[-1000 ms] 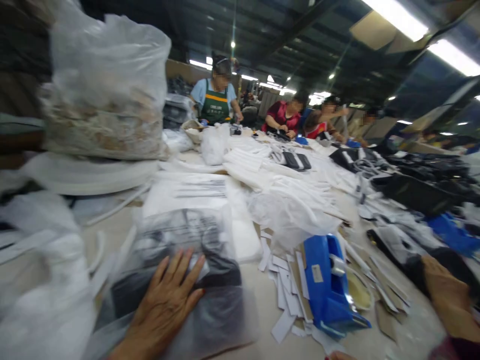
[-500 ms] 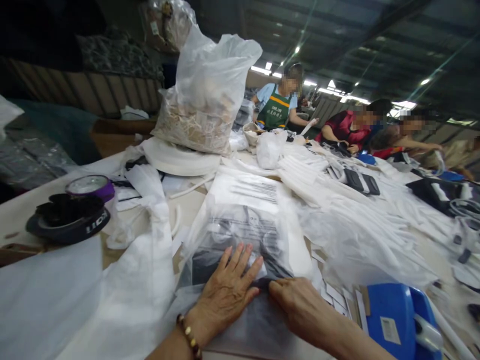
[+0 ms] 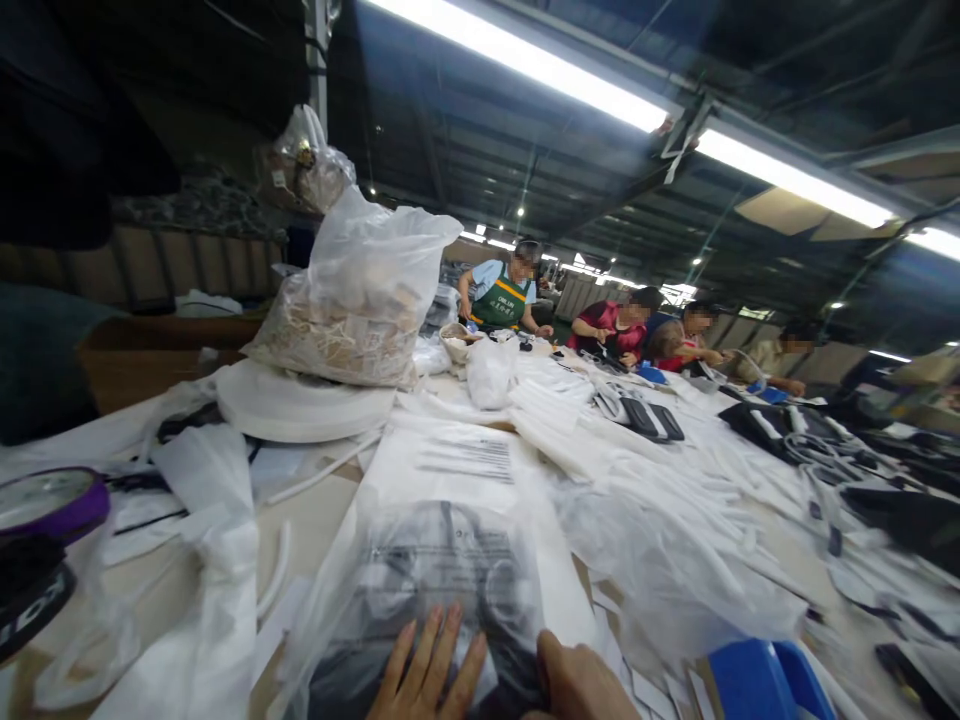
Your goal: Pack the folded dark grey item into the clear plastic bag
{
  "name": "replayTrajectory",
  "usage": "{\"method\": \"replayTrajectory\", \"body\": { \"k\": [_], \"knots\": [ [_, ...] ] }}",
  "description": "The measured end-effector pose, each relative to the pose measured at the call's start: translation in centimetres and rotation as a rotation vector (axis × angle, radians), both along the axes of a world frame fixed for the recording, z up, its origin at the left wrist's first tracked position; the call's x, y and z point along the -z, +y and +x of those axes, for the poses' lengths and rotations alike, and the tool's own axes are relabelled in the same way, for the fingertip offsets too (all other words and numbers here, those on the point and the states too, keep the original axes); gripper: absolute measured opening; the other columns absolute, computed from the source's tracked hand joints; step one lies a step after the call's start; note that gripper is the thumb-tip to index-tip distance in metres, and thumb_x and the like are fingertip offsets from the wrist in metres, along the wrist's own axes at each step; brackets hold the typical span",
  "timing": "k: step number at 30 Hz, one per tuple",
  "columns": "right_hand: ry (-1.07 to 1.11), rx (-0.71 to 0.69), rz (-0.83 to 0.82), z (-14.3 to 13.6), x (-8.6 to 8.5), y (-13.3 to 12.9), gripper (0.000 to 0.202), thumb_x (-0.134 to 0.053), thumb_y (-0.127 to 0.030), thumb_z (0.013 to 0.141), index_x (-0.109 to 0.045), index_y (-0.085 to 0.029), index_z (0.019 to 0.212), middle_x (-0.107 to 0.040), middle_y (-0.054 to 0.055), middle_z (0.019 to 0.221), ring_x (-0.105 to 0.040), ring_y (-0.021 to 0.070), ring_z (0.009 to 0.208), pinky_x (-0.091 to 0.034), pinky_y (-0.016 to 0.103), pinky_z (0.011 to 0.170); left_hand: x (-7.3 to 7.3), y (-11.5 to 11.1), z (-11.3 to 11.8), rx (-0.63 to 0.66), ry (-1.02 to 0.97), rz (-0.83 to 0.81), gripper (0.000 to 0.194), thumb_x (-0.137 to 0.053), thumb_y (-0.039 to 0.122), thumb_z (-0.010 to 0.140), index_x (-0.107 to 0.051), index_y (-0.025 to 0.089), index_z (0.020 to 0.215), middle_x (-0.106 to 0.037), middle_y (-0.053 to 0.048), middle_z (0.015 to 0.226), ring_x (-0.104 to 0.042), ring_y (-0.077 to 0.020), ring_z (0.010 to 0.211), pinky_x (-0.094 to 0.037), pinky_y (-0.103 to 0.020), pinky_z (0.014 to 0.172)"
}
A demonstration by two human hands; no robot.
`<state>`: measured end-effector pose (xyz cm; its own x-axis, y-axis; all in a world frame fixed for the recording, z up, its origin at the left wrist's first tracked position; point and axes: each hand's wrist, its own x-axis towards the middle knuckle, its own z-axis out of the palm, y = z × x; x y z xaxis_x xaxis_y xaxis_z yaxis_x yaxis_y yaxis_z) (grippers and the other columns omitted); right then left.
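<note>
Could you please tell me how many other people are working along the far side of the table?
4: one in a green apron, one in red, one beside them, one farthest right. More may be hidden.

Fluorescent tube lights (image 3: 780,178) run across a dark ceiling (image 3: 465,120) at upper right; co-workers (image 3: 611,325) line the long tabletop (image 3: 315,510).

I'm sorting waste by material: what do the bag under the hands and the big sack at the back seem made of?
The bag under the left hand and right hand looks like thin frosted plastic film: glossy, creased, dark contents showing through. The big sack also seems clear, crinkly plastic film; the tan, stringy scraps inside could be paper or fibre, hard to tell.
</note>
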<state>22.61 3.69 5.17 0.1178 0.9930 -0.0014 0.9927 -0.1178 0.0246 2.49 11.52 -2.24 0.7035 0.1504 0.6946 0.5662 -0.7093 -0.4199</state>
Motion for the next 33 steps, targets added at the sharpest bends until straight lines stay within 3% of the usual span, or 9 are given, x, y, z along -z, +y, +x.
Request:
{"method": "replayTrajectory", "body": {
  "k": [4, 6, 9, 11, 15, 19, 24, 28, 33],
  "knots": [
    [0.327, 0.115, -0.061, 1.8, -2.9, -0.6, 0.020, -0.074, -0.021, 0.062, -0.054, -0.019, 0.065, -0.063, -0.001, 0.058, -0.061, 0.0166, 0.056, -0.033, 0.021, 0.044, -1.1, -1.7, -0.1, -0.043, -0.013, -0.194, 0.054, -0.048, 0.052, 0.084, -0.046, 0.024, 0.131, -0.053, -0.010, 0.128, -0.046, -0.0275, 0.119, -0.017, -0.044, 0.108],
    [0.321, 0.007, 0.081, 2.0, -2.8, -1.6, 0.010, -0.065, -0.018, 0.072, -0.055, -0.019, 0.075, -0.064, -0.001, 0.065, -0.061, 0.0152, 0.060, -0.042, 0.022, 0.051, -1.8, -2.7, -0.2, -0.092, 0.029, -0.322, 0.062, -0.055, 0.047, 0.082, -0.036, 0.024, 0.136, -0.044, -0.011, 0.137, -0.040, -0.0285, 0.125, -0.025, -0.043, 0.105],
    [0.144, -0.401, 0.503, 0.5, -0.5, -3.0, 0.018, -0.050, -0.018, 0.086, -0.056, -0.017, 0.103, -0.068, 0.006, 0.091, -0.063, 0.0148, 0.084, -0.049, 0.023, 0.075, -2.4, -3.6, 0.0, -0.097, 0.073, -0.522, 0.065, -0.053, 0.044, 0.085, -0.026, 0.025, 0.140, -0.035, -0.011, 0.143, -0.035, -0.0285, 0.130, -0.033, -0.044, 0.103],
    [-0.051, -0.624, 0.700, -1.3, 2.1, -3.5, 0.027, -0.045, -0.023, 0.089, -0.056, -0.012, 0.111, -0.067, 0.010, 0.101, -0.055, 0.0176, 0.111, -0.040, 0.026, 0.097, -3.0, -3.7, 0.1, -0.081, 0.080, -0.623, 0.058, -0.046, 0.043, 0.089, -0.025, 0.026, 0.141, -0.033, -0.011, 0.145, -0.032, -0.0286, 0.132, -0.034, -0.045, 0.104],
    [-0.276, -0.646, 0.752, -3.9, 6.7, -3.2, 0.042, -0.046, -0.039, 0.085, -0.061, -0.005, 0.104, -0.066, 0.019, 0.104, -0.014, 0.0311, 0.137, -0.007, 0.048, 0.113, -5.3, -3.4, -1.4, 0.001, 0.087, -0.722, 0.041, -0.034, 0.027, 0.094, -0.038, 0.019, 0.133, -0.043, -0.008, 0.138, -0.036, -0.0234, 0.130, -0.036, -0.038, 0.105],
    [-0.271, -0.605, 0.666, -4.0, 8.0, -3.3, 0.051, -0.053, -0.041, 0.080, -0.055, -0.003, 0.115, -0.060, 0.021, 0.118, -0.011, 0.0338, 0.137, -0.005, 0.050, 0.113, -7.2, -4.2, -6.5, -0.034, -0.135, -0.649, 0.039, -0.041, 0.021, 0.089, -0.041, 0.015, 0.128, -0.053, -0.009, 0.127, -0.044, -0.0221, 0.122, -0.042, -0.037, 0.100],
    [-0.227, -0.566, 0.638, -4.1, 7.5, -3.9, 0.065, -0.052, -0.036, 0.082, -0.037, 0.001, 0.134, -0.054, 0.023, 0.125, -0.013, 0.0329, 0.137, -0.007, 0.049, 0.112, -4.7, -5.9, -11.4, -0.297, -0.468, -0.812, 0.033, -0.058, 0.044, 0.079, -0.051, 0.017, 0.096, -0.059, -0.004, 0.082, -0.059, -0.0179, 0.073, -0.051, -0.028, 0.063],
    [-0.187, -0.528, 0.641, -4.6, 7.2, -4.0, 0.066, -0.046, -0.032, 0.085, -0.028, 0.000, 0.139, -0.050, 0.021, 0.130, -0.016, 0.0310, 0.137, -0.008, 0.048, 0.112, -2.9, -5.2, -10.5, -0.384, -0.691, -1.041, 0.029, -0.052, 0.044, 0.077, -0.042, 0.021, 0.063, -0.044, 0.003, 0.062, -0.047, -0.0139, 0.056, -0.043, -0.025, 0.054],
    [-0.185, -0.498, 0.607, -4.1, 6.5, -4.2, 0.055, -0.046, -0.032, 0.085, -0.041, -0.004, 0.132, -0.040, 0.017, 0.139, -0.017, 0.0286, 0.137, -0.008, 0.045, 0.113, -3.0, -3.6, -8.7, -0.365, -0.813, -1.212, 0.036, -0.044, 0.050, 0.073, -0.031, 0.022, 0.054, -0.033, 0.005, 0.056, -0.038, -0.0116, 0.050, -0.037, -0.023, 0.050]
  ]
}}
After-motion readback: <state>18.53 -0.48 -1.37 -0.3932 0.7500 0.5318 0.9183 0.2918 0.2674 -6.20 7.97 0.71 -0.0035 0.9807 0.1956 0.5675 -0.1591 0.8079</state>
